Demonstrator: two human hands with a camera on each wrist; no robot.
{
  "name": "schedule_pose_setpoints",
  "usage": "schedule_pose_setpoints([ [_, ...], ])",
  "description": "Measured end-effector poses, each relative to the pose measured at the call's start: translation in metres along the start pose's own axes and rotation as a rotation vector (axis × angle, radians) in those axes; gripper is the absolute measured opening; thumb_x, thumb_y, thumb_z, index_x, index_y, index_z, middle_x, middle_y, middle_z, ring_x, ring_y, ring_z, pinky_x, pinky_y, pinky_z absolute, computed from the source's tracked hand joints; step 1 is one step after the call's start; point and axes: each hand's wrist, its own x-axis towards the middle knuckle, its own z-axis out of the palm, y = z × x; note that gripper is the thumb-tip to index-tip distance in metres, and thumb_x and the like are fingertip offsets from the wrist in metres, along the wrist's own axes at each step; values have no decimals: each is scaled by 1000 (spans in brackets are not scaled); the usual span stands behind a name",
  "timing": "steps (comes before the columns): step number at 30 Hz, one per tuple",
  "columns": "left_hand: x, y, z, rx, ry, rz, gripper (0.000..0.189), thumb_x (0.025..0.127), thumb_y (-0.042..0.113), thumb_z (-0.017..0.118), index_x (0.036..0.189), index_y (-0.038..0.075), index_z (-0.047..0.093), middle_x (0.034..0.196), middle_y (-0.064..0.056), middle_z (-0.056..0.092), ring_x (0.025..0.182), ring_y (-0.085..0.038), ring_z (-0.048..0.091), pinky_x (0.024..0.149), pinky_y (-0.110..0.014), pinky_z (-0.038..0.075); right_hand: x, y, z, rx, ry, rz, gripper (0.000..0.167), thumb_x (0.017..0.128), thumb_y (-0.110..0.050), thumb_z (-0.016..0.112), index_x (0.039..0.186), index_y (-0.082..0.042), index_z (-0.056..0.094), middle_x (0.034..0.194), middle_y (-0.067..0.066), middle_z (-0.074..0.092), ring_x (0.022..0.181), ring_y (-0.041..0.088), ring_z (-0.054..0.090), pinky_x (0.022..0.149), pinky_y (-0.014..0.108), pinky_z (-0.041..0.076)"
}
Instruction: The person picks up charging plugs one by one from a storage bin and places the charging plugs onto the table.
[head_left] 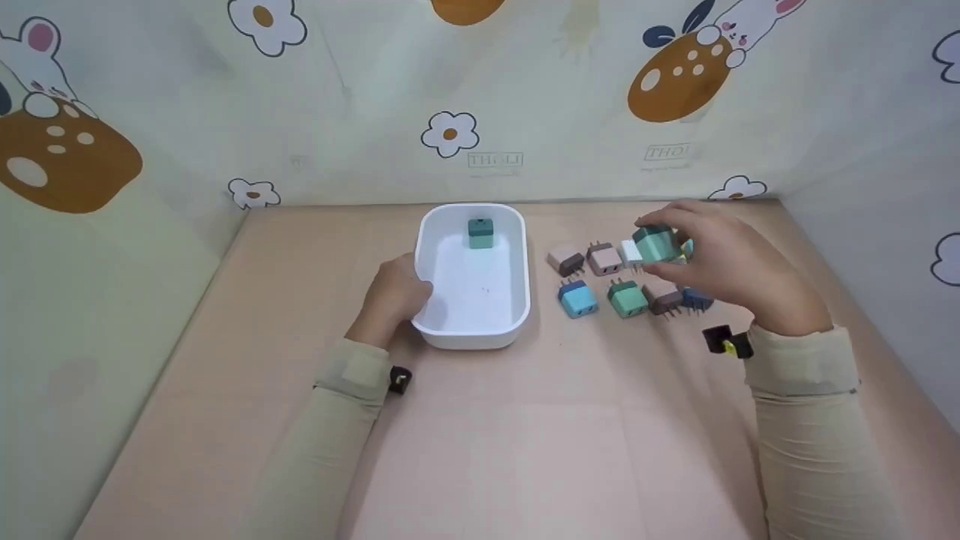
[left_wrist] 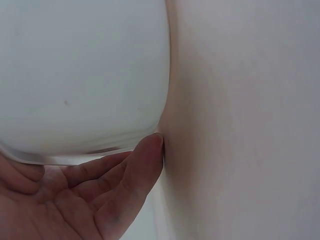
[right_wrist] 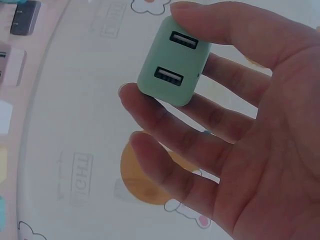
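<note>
Up off the table, my right hand (head_left: 731, 259) pinches a green USB charger (right_wrist: 172, 62) between thumb and fingers. Its two USB ports show in the right wrist view, and the charger is two-tone, dark and light green. My left hand (head_left: 394, 294) grips the left rim of a white plastic tub (head_left: 471, 343), thumb at the edge and fingers along the outer wall (left_wrist: 85, 100). Inside the tub, near its far end, lies another green charger (head_left: 481, 234).
Right of the tub lie several plug chargers with prongs: a blue one (head_left: 578, 299), a green one (head_left: 628, 298), a brown one (head_left: 663, 298), a pinkish one (head_left: 604, 258) and a white one (head_left: 630, 253). My right hand partly covers others. A patterned cloth wall (head_left: 360, 142) rises behind the table.
</note>
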Motion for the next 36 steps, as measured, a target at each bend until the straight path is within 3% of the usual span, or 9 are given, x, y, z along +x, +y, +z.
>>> schedule_pose_setpoints([
  [7,1,-2,0,-12,-1,10,51,101,5,55,152,4,53,143,-19,63,121,-36,64,111,-55,51,-6,15,-14,-48,16,45,60,85,-15,90,141,-11,67,133,15,66,102,35,69,81,55,63],
  [16,2,-2,1,2,-6,1,51,101,6,56,152,5,53,143,-19,62,118,-35,63,110,-54,52,-11,37,-28,66,-86,184,63,91,-16,85,148,-10,60,136,17,58,111,40,60,81,51,59],
  [29,1,1,-1,18,-13,1,51,103,7,56,153,4,51,144,-20,62,120,-36,64,111,-56,50,-18,64,-36,80,-184,244,60,92,-14,84,147,-10,60,144,19,53,116,45,56,84,51,59],
  [36,1,1,-1,14,-13,-7,53,103,6,56,156,5,49,147,-20,60,122,-36,64,113,-57,48,-19,80,-32,91,-184,282,56,91,-11,84,143,-7,62,138,22,56,112,43,56,85,50,59],
])
